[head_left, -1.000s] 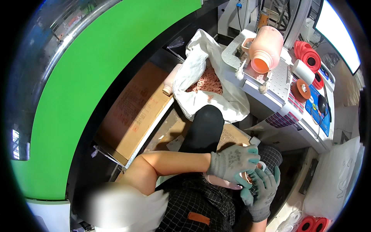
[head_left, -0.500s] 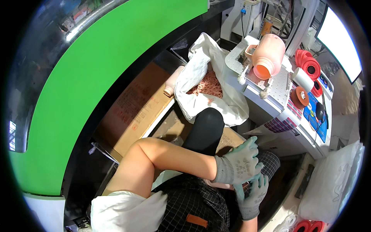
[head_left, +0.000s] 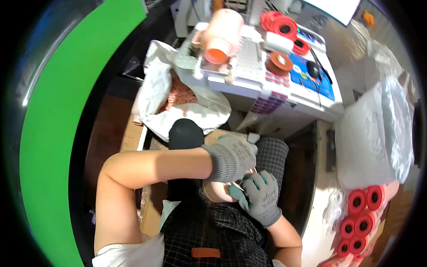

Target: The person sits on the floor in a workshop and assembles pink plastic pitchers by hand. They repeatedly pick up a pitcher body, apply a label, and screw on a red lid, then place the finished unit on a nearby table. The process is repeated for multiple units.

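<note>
A bare left forearm crosses the lap from the left. The gloved left hand (head_left: 231, 156) lies curled over a pale pink roll (head_left: 219, 190) resting on the lap, covering its upper side. Just right and below, the gloved right hand (head_left: 261, 196) cups the roll's right end. Both hands touch it; its long axis is hidden, so direction cannot be told.

Both hands wear matt grey knitted gloves, left hand (head_left: 231, 155) and right hand (head_left: 262, 196). Beside them, checked woven cloth (head_left: 213, 231); above, a crinkled white plastic bag (head_left: 195, 111).
</note>
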`<control>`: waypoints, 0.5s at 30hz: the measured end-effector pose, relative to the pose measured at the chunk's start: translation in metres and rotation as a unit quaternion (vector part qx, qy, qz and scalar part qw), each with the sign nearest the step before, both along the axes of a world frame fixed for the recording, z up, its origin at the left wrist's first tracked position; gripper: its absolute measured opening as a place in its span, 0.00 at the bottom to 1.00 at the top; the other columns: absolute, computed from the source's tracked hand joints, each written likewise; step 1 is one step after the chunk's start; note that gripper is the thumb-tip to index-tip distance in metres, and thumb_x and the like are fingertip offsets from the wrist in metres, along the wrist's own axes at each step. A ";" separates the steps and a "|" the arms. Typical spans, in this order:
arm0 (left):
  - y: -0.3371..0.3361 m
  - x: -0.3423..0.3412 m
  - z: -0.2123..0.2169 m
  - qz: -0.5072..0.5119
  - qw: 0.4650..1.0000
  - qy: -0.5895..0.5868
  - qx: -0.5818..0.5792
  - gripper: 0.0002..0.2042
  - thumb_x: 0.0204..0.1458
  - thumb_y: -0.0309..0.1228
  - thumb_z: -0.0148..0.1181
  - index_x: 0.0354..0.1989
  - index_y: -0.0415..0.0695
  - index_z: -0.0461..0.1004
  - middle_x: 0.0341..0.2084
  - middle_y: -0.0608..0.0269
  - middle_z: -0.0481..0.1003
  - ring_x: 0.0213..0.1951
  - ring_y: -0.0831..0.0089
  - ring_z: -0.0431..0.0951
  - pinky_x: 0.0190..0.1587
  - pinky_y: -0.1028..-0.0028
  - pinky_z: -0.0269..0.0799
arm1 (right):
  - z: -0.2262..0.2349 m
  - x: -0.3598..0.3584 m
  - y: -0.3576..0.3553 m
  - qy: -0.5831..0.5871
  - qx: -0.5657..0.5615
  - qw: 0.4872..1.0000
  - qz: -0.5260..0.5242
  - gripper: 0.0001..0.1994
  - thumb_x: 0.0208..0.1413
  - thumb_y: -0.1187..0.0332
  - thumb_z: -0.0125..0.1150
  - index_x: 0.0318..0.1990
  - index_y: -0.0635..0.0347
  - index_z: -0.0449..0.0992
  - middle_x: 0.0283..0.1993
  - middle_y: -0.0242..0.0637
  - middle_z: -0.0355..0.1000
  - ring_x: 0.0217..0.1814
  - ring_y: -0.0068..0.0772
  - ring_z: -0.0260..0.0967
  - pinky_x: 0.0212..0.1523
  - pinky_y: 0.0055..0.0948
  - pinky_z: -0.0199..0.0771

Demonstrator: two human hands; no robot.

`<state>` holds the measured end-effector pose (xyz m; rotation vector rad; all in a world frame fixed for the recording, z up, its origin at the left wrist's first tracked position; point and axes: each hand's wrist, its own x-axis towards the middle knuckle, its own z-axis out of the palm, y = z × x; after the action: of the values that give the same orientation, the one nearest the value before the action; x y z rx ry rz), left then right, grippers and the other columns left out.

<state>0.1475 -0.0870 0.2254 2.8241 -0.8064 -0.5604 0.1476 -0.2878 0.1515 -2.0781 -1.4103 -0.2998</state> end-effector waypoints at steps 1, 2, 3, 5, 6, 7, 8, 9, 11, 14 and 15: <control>-0.002 -0.007 -0.025 0.024 0.999 -0.045 -0.014 0.10 0.55 0.38 0.64 0.37 0.49 0.88 0.42 0.58 0.82 0.43 0.60 0.86 0.44 0.59 0.83 | -0.001 -0.001 -0.003 0.001 -0.002 1.000 -0.008 0.15 0.53 0.54 0.72 0.27 0.54 0.75 0.31 0.35 0.68 0.31 0.38 0.66 0.33 0.38 0.64; -0.002 -0.007 -0.025 0.028 0.998 -0.062 -0.010 0.09 0.55 0.37 0.65 0.38 0.49 0.87 0.40 0.59 0.82 0.43 0.60 0.86 0.43 0.60 0.83 | -0.003 -0.001 -0.003 -0.001 0.003 1.000 -0.009 0.16 0.52 0.55 0.73 0.26 0.54 0.75 0.30 0.35 0.68 0.30 0.37 0.66 0.32 0.38 0.64; -0.005 -0.008 -0.026 0.032 0.996 -0.080 -0.008 0.09 0.55 0.36 0.65 0.40 0.48 0.86 0.38 0.60 0.82 0.42 0.61 0.86 0.42 0.61 0.83 | -0.006 -0.003 -0.004 0.003 0.011 1.000 -0.010 0.16 0.51 0.55 0.73 0.26 0.53 0.75 0.30 0.35 0.68 0.30 0.37 0.66 0.32 0.38 0.64; -0.010 -0.005 -0.025 0.036 0.996 -0.081 0.002 0.09 0.55 0.35 0.65 0.42 0.47 0.84 0.36 0.61 0.82 0.42 0.62 0.87 0.41 0.62 0.83 | -0.010 -0.005 -0.006 0.006 0.030 0.999 -0.011 0.16 0.49 0.56 0.75 0.25 0.53 0.74 0.30 0.34 0.68 0.29 0.36 0.66 0.31 0.37 0.63; -0.013 -0.002 -0.022 0.040 0.997 -0.066 0.012 0.11 0.56 0.36 0.65 0.43 0.46 0.83 0.36 0.60 0.82 0.41 0.61 0.87 0.40 0.61 0.83 | -0.011 -0.007 -0.007 0.018 0.036 0.999 -0.017 0.17 0.48 0.56 0.77 0.25 0.53 0.74 0.30 0.34 0.68 0.29 0.37 0.65 0.32 0.37 0.63; -0.016 0.001 -0.020 0.045 0.997 -0.051 0.022 0.12 0.56 0.36 0.65 0.45 0.45 0.82 0.37 0.59 0.82 0.41 0.60 0.86 0.40 0.61 0.83 | -0.012 -0.008 -0.008 0.030 0.042 0.998 -0.023 0.18 0.46 0.56 0.78 0.25 0.53 0.73 0.29 0.33 0.67 0.29 0.38 0.64 0.32 0.37 0.62; -0.014 -0.002 -0.021 0.064 0.992 -0.086 -0.063 0.12 0.56 0.36 0.66 0.45 0.45 0.82 0.37 0.59 0.82 0.41 0.60 0.86 0.41 0.60 0.83 | -0.011 -0.008 -0.008 0.039 0.051 0.998 -0.024 0.18 0.44 0.56 0.79 0.25 0.52 0.72 0.29 0.33 0.67 0.29 0.39 0.63 0.32 0.37 0.61; -0.011 -0.004 -0.028 0.073 0.978 -0.120 -0.154 0.12 0.56 0.36 0.66 0.45 0.44 0.81 0.36 0.59 0.82 0.42 0.59 0.86 0.41 0.59 0.83 | -0.011 -0.007 -0.013 0.039 0.075 0.996 -0.036 0.19 0.43 0.56 0.80 0.25 0.52 0.72 0.29 0.33 0.68 0.29 0.39 0.63 0.32 0.37 0.61; -0.011 -0.013 -0.052 0.110 0.885 -0.212 -0.400 0.18 0.53 0.36 0.70 0.51 0.42 0.80 0.36 0.58 0.83 0.42 0.56 0.85 0.45 0.59 0.81 | -0.018 -0.007 -0.036 0.037 0.124 0.990 -0.061 0.19 0.40 0.57 0.80 0.25 0.51 0.71 0.30 0.33 0.69 0.29 0.39 0.63 0.33 0.38 0.61; -0.014 -0.045 -0.091 0.202 0.865 -0.252 -0.383 0.31 0.51 0.42 0.73 0.61 0.40 0.71 0.57 0.45 0.75 0.56 0.45 0.76 0.56 0.50 0.73 | -0.039 -0.018 -0.102 0.154 0.194 0.960 -0.131 0.18 0.51 0.55 0.74 0.33 0.56 0.72 0.38 0.38 0.71 0.36 0.36 0.65 0.39 0.36 0.68; -0.023 -0.059 -0.116 0.200 0.879 -0.170 -0.398 0.32 0.52 0.47 0.71 0.60 0.39 0.71 0.65 0.39 0.67 0.63 0.43 0.70 0.61 0.48 0.68 | -0.046 -0.027 -0.107 0.192 0.271 0.914 -0.231 0.22 0.42 0.62 0.76 0.42 0.58 0.73 0.45 0.44 0.74 0.39 0.37 0.70 0.46 0.38 0.73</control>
<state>0.0887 -0.1097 0.1094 2.2014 -0.3374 0.2938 0.1211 -0.3949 0.1052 -1.8327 -0.5098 -0.3915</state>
